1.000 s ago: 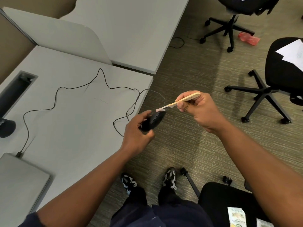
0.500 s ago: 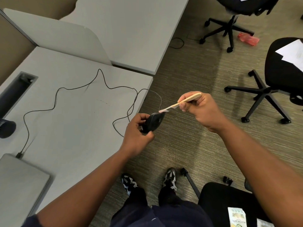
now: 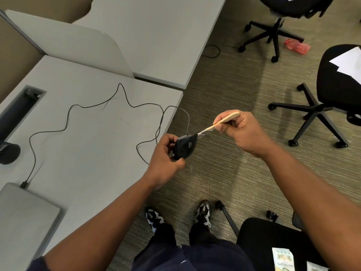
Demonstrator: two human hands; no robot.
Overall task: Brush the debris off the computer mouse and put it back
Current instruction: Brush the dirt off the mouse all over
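**Brush tip at the mouse's edge, both held over the carpet**

The left hand (image 3: 165, 153) is curled round a black computer mouse (image 3: 184, 146), thumb below and fingers over its far side, holding it in the air just off the tabletop's (image 3: 88, 143) right edge, above the carpet. The mouse is tipped so a broad dark face with a small central feature looks toward the camera. The right hand (image 3: 241, 132) pinches the pale wooden handle of a small brush (image 3: 220, 123), fingers folded around it, with the handle's rounded end sticking out above the knuckles. The brush slants down to the left, and its white bristle tip meets the mouse's upper right corner.

A thin black cable (image 3: 68, 122) leaves the mouse, loops over the tabletop edge and wanders across the grey surface to a plug at the closed grey laptop (image 3: 25, 218) in the near left corner. A dark round object (image 3: 8, 153) sits at the tabletop's left edge, beside a recessed cable slot (image 3: 18, 108). Black office chairs (image 3: 332, 94) stand on the carpet to the right, one carrying white paper. A red wrapper (image 3: 297, 45) lies on the floor farther back.
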